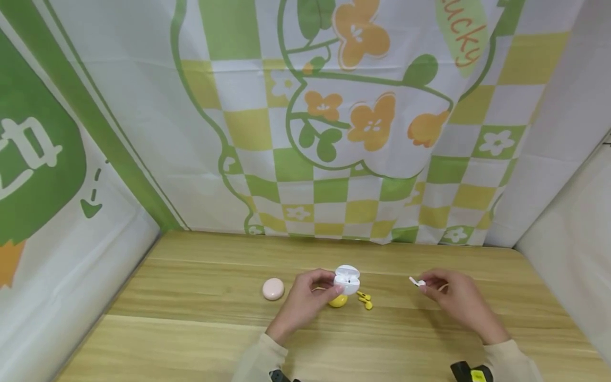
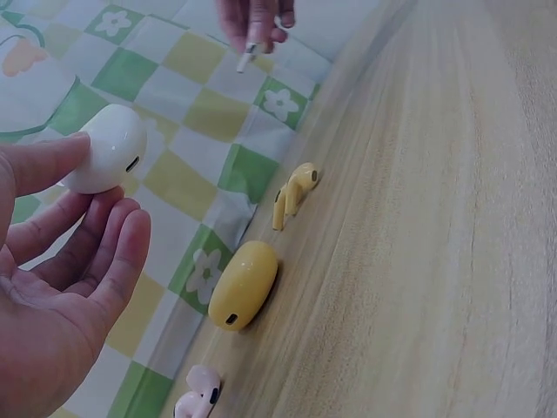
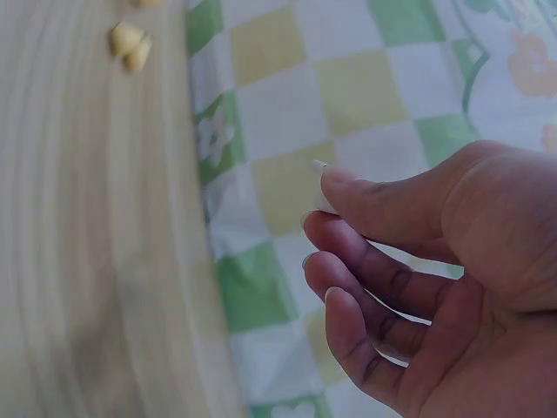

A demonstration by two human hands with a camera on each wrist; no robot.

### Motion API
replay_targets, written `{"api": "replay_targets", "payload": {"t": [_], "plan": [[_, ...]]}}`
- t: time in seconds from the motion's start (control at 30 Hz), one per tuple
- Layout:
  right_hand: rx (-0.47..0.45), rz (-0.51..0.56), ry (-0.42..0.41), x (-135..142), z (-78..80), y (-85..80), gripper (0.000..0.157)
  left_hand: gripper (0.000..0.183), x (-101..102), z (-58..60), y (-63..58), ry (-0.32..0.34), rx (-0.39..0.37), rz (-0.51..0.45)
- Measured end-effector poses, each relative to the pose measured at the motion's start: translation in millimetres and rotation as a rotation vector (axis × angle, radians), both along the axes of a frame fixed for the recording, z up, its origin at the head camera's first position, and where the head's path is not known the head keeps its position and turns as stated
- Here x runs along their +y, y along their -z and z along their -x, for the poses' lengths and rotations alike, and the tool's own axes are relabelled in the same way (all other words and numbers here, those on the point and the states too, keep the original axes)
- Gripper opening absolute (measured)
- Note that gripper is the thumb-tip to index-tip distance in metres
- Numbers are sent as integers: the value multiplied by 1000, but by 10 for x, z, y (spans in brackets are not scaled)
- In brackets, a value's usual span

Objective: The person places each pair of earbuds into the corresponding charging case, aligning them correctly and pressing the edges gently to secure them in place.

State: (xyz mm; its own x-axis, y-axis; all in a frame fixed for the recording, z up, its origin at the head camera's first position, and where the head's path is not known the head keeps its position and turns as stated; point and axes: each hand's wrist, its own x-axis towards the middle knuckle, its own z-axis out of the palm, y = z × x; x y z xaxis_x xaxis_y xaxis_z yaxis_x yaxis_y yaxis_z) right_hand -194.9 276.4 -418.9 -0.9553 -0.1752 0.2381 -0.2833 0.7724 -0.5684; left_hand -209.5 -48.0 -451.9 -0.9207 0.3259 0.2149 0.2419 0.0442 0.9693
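Observation:
My left hand (image 1: 307, 297) grips a white earbud case (image 1: 347, 285) between thumb and fingers, above the table. Its lid stands raised in the head view; whether an earbud sits inside I cannot tell. Over to the right, the thumb and fingers of my right hand (image 1: 458, 297) pinch a white earbud (image 1: 416, 281), stem outward, apart from the case. In the right wrist view the fingertips mostly cover that earbud (image 3: 325, 204). Below the white case lies a yellow earbud case (image 2: 244, 286), partly hidden in the head view, with two yellow earbuds (image 1: 365, 301) beside it.
A round pink case (image 1: 273, 289) lies on the wooden table (image 1: 200, 302) left of my left hand. Pink earbuds (image 2: 199, 394) show at the bottom of the left wrist view. A checked, flowered cloth (image 1: 334, 191) hangs behind the table's back edge.

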Motion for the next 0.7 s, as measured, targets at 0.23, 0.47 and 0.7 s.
{"api": "replay_targets", "payload": {"t": [0.23, 0.47, 0.7], "plan": [[1, 96, -19, -243, -23, -160, 17, 26, -4, -10, -13, 13, 1, -16], [0, 253, -42, -481, -70, -265, 17, 25, 7, -26, -47, 26, -14, -9], [27, 301, -75, -615, -103, -276, 16, 25, 17, -40, -74, 26, -21, -3]]}}
